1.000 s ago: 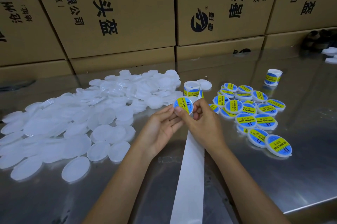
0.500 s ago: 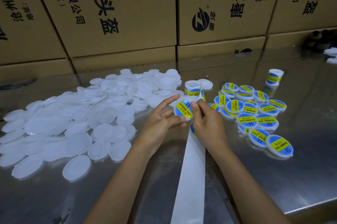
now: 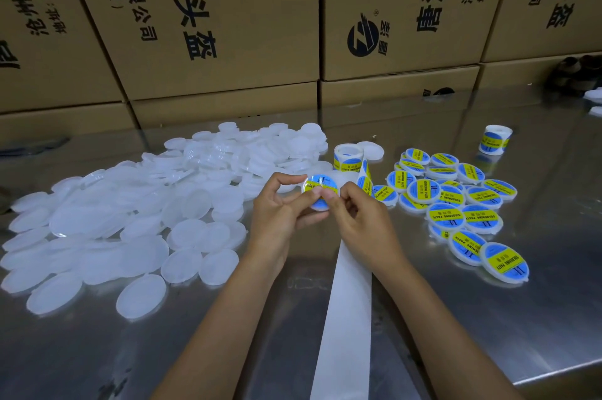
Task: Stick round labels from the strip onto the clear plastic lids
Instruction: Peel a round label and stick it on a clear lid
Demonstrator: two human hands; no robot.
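Left hand point(image 3: 280, 214) and right hand point(image 3: 355, 217), both pinching one clear lid point(image 3: 321, 192) above steel table point(image 3: 488, 318), between unlabelled lids point(image 3: 130, 214) and labelled lids point(image 3: 456, 204); label half pressed; likely fault: crease or bubble from uneven thumb pressure

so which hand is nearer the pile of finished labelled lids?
Right. The right hand sits just beside the labelled lids, which lie to its right; the left hand is farther away, beyond the right hand.

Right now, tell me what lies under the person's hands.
Under the left hand and right hand: the white backing strip on the steel table. Its stretch beneath the hands is hidden.
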